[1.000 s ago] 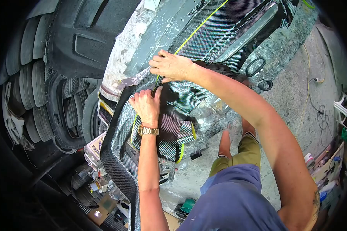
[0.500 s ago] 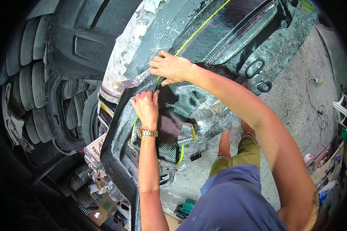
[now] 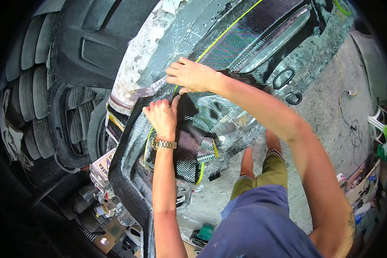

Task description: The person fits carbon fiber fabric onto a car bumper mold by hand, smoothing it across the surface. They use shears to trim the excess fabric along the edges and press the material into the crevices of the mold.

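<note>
Glossy woven black sheet with a yellow-green line along it lies over a long moulded part. My left hand, with a metal watch at the wrist, presses on the sheet's left edge, fingers bent and thumb up along the fold. Just above and to the right, my right hand rests on the same edge with its fingers curled over it. What the fingertips of either hand pinch is hidden. A loose flap of the sheet with yellow edging hangs below my hands.
Black-handled scissors lie right of the sheet on the worktable. Stacked tyres and a big black moulded panel stand at the left. A green container is on the floor, and a cable lies at the right.
The camera view has shifted slightly. My left thumb has moved up a little towards my right hand; my right hand stays nearly where it was.
</note>
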`<state>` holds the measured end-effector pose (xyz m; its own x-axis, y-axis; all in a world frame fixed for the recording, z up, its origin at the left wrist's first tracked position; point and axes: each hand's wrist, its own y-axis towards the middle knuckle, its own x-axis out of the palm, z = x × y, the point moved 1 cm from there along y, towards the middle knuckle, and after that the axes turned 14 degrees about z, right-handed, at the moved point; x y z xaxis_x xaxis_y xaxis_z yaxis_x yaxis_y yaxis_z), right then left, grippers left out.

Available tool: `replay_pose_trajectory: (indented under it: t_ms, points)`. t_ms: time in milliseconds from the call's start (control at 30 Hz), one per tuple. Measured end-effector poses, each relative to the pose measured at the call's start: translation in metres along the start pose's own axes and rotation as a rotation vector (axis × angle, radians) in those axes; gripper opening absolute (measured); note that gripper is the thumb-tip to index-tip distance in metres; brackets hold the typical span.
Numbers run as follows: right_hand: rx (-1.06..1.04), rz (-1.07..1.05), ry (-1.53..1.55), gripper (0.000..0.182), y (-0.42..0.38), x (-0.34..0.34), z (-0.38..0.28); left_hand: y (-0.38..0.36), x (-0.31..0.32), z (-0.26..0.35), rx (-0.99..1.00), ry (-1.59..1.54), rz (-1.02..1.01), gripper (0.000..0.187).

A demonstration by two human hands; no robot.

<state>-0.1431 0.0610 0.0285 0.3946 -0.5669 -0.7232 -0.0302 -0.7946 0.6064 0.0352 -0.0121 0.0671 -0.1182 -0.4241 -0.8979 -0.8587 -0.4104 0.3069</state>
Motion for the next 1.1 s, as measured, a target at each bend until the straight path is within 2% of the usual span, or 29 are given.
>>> replay_pose_trajectory:
  t_ms: [167,267,333,367,400,433,500,567,633,800,1100]
  points:
    - [-0.026,0.048,-0.001,0.054,-0.003,0.007,0.006,-0.005,0.006,-0.004,0.015,-0.032,0.071,0.044]
    - [0.04,0.126,0.025,0.052,0.0,-0.001,0.009,-0.003,0.005,-0.008,0.053,-0.003,0.074,0.045]
    - [0.257,0.271,0.175,0.042,-0.006,-0.023,0.004,0.001,-0.003,-0.005,0.093,0.029,0.06,0.046]
    - [0.378,0.366,0.287,0.039,-0.017,-0.034,0.0,0.003,-0.009,-0.004,0.073,0.032,-0.018,0.042]
    - [0.491,0.462,0.404,0.036,-0.028,-0.046,-0.007,0.007,-0.015,-0.002,0.107,-0.006,0.01,0.04]
    - [0.636,0.551,0.463,0.027,-0.046,-0.06,-0.018,0.01,-0.02,-0.002,0.133,-0.042,0.037,0.038]
    - [1.041,0.71,0.813,0.021,-0.089,-0.061,-0.05,0.01,-0.022,-0.004,0.23,-0.111,0.037,0.03]
    - [1.106,0.737,0.786,0.018,-0.13,-0.059,-0.084,0.012,-0.017,0.001,0.343,-0.173,-0.011,0.029]
    - [1.247,0.614,0.89,0.017,-0.157,-0.058,-0.121,0.017,-0.009,0.007,0.423,-0.204,-0.044,0.028]
    - [1.239,0.563,0.996,0.012,-0.17,-0.056,-0.162,0.029,0.008,0.011,0.424,-0.113,-0.025,0.029]
    - [1.184,0.582,0.909,0.014,-0.179,-0.062,-0.153,0.031,0.014,0.014,0.367,-0.126,-0.011,0.026]
